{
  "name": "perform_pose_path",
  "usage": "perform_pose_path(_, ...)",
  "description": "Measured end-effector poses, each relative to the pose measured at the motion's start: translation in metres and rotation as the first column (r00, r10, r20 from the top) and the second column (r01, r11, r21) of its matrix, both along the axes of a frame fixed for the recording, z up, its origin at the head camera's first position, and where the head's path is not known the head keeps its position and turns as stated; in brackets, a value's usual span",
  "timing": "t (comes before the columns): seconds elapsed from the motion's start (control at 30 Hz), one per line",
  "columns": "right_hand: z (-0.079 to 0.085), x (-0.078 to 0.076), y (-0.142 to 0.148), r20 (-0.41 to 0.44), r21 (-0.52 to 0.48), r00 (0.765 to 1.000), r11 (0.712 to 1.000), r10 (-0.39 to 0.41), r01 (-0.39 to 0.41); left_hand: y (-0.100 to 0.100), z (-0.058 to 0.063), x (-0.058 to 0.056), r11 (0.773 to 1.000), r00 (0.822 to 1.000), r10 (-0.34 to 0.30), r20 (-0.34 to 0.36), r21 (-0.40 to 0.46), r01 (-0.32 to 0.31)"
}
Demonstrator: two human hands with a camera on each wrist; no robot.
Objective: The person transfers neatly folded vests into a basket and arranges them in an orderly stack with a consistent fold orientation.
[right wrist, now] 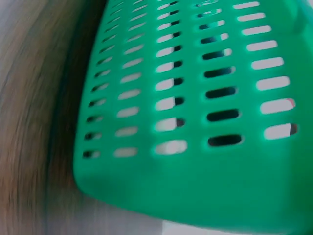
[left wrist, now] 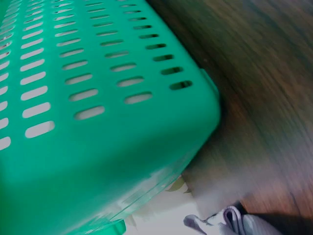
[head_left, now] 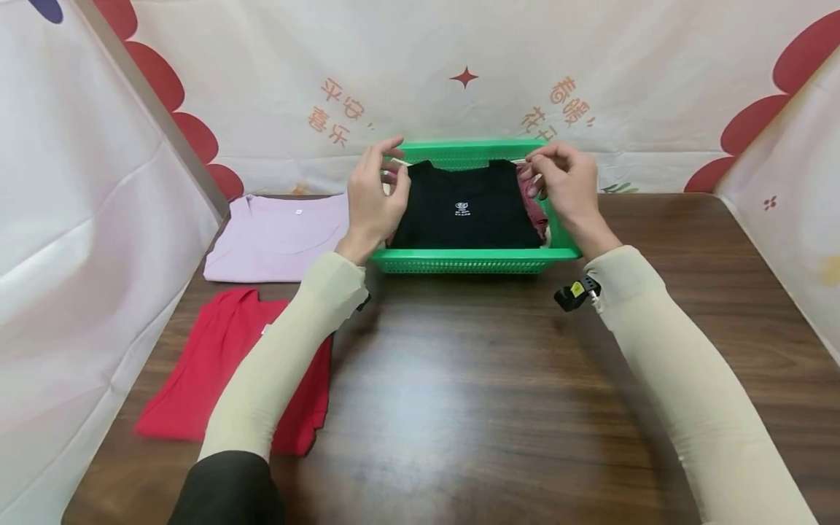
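A folded black shirt (head_left: 459,208) with a small white print lies on top of other folded clothes in a green plastic basket (head_left: 475,255). Over the basket's left end is my left hand (head_left: 377,197), its fingers loosely bent and holding nothing. My right hand (head_left: 567,179) hovers by the right end, fingers relaxed, near a dark pink garment (head_left: 531,200) that shows beside the black shirt. Both wrist views are filled mostly by the slotted walls of the basket (left wrist: 122,127), and neither shows the fingers.
On the left of the wooden table (head_left: 459,394) lie a folded lilac shirt (head_left: 275,240) and, nearer, a folded red garment (head_left: 230,350), partly hidden by my left arm. A printed white curtain (head_left: 420,65) hangs behind the basket and along both sides.
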State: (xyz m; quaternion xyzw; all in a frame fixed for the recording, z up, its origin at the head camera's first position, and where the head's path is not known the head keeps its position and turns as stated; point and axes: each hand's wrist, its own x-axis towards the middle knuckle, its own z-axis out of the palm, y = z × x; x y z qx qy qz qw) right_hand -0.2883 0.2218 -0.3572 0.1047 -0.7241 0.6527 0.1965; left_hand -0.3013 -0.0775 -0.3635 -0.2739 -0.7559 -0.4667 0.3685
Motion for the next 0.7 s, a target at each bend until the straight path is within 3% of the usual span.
perform_pose_path(0.1, 0.005, 0.003, 0.004, -0.057, -0.147, 0.998, 0.989, 0.011, -0.019, 0.003, 0.002, 0.003, 0.993, 0.972, 0.051, -0.227, 0.115, -0.025)
perform_pose_path(0.2, 0.012, 0.012, -0.001, -0.123, -0.224, 0.991, 0.972, 0.05, -0.076, 0.0, 0.003, 0.006, 0.974, 0.939, 0.107, -0.327, 0.223, -0.033)
perform_pose_path(0.33, 0.022, 0.032, -0.019, -0.149, -0.206, 0.978, 0.963, 0.147, -0.176, -0.011, 0.003, 0.015, 0.964, 0.95, 0.125, -0.287, 0.263, -0.048)
perform_pose_path(0.53, 0.02, 0.068, -0.06, -0.102, 0.017, 0.956, 0.962, 0.274, -0.273, -0.036, 0.001, 0.042, 0.955, 0.984, 0.027, -0.175, 0.296, 0.027)
perform_pose_path(0.63, 0.009, 0.089, -0.084, -0.016, 0.141, 0.934, 0.926, 0.356, -0.35, -0.053, -0.001, 0.058, 0.949, 0.993, -0.024, -0.118, 0.308, 0.06)
perform_pose_path(0.7, 0.002, 0.102, -0.099, 0.058, 0.2, 0.903, 0.881, 0.426, -0.428, -0.065, -0.002, 0.068, 0.95, 0.996, -0.043, -0.076, 0.306, 0.064)
